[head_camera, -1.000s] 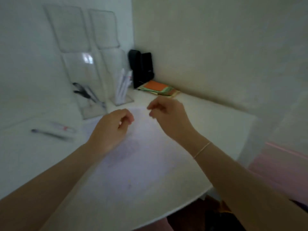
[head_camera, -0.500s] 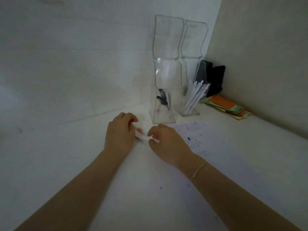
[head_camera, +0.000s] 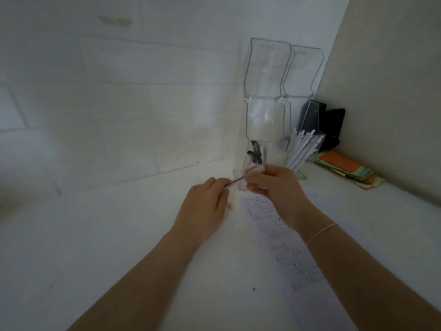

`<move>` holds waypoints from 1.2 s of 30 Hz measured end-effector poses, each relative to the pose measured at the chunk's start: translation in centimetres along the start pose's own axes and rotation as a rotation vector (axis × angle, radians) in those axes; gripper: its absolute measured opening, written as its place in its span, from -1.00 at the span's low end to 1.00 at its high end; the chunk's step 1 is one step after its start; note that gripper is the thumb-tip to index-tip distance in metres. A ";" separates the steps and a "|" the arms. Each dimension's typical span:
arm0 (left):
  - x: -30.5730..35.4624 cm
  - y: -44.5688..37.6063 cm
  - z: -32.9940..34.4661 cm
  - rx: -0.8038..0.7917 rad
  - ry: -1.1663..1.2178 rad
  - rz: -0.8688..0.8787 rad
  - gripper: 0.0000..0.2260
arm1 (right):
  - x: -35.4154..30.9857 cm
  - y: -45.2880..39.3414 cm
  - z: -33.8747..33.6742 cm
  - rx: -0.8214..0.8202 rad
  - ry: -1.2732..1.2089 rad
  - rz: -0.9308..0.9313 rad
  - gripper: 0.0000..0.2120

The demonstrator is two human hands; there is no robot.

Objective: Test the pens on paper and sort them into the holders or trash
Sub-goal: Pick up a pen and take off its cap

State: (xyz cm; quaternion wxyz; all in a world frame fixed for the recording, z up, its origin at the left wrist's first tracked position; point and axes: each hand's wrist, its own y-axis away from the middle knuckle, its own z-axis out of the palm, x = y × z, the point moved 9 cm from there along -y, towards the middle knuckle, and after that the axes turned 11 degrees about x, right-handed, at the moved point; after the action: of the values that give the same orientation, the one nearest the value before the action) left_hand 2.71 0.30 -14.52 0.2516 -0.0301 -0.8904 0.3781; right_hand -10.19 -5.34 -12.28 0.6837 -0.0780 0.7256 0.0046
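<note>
Bare forearms, no sleeves; thin pale band [head_camera: 322, 232] circles right wrist.

On the desk [head_camera: 95, 235], two holders [head_camera: 262, 144] stand at one o'clock; paper [head_camera: 286, 247] lies before them, notes [head_camera: 346, 170] at two o'clock, hands [head_camera: 202, 206] meet centrally.
</note>
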 end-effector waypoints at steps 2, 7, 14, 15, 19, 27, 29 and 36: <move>1.1 0.4 0.6 -0.048 0.152 -0.051 -0.75 | 0.3 0.4 -0.7 0.010 -0.203 0.095 -0.91; 2.0 1.3 2.2 -0.171 0.124 -0.050 -0.75 | -1.9 1.1 -2.6 0.284 0.562 -0.517 -0.69; 1.5 1.3 1.6 -0.095 0.295 -0.181 -0.82 | 0.1 3.6 2.4 -0.027 1.326 -0.940 -0.73; 0.6 1.1 1.2 -0.032 0.481 -0.336 -0.78 | -0.3 2.5 1.7 0.012 1.363 -0.856 -0.71; -0.7 0.7 0.1 0.090 0.697 -0.502 -0.70 | -2.0 -0.7 -3.1 0.091 0.598 -0.198 -0.89; 3.3 1.2 1.3 -0.128 0.560 -0.155 -0.79 | -0.3 0.8 0.2 -0.080 0.052 -0.005 -0.83; 3.1 1.4 1.2 -0.129 0.475 -0.105 -0.90 | -0.2 1.0 0.5 -0.107 0.081 -0.010 -0.70; 3.6 1.5 1.4 -0.157 0.264 0.000 -0.58 | -0.7 1.3 1.4 -0.213 0.246 -0.027 -0.79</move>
State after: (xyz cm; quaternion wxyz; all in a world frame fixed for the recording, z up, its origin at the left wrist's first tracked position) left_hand -1.24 1.35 -14.85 0.3633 -0.0992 -0.8765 0.3000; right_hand -8.92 -3.85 -11.85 0.5776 -0.1598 0.7980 0.0630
